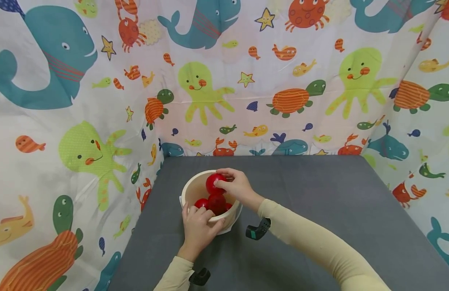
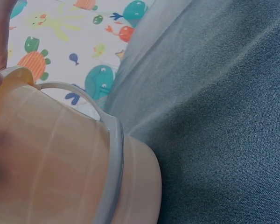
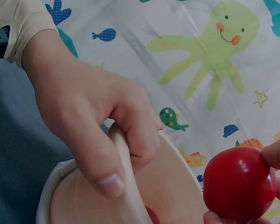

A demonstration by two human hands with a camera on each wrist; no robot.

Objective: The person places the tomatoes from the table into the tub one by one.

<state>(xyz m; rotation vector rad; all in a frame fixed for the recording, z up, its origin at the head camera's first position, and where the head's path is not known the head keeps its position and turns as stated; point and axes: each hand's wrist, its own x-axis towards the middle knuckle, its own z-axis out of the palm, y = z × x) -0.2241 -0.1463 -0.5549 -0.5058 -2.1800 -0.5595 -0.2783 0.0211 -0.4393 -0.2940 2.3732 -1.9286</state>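
A cream bucket (image 1: 195, 186) stands on the grey tabletop, its pale handle (image 2: 113, 154) hanging down the outside. My left hand (image 1: 199, 226) grips the near rim, fingers over the inside and thumb outside, as the right wrist view shows. Above the far right part of the opening, my right hand (image 1: 240, 189) holds a glossy red ball (image 3: 238, 184), slightly uneven in shape, between thumb and fingers. Several more red balls (image 1: 217, 204) lie inside the bucket, partly hidden by the left fingers and the wall.
The grey tabletop (image 1: 304, 202) stretches to the right of the bucket. A white curtain (image 1: 246, 117) printed with sea animals hangs behind the table and along both sides. A black wrist strap (image 1: 258, 229) is on the right sleeve, another (image 1: 200, 277) on the left.
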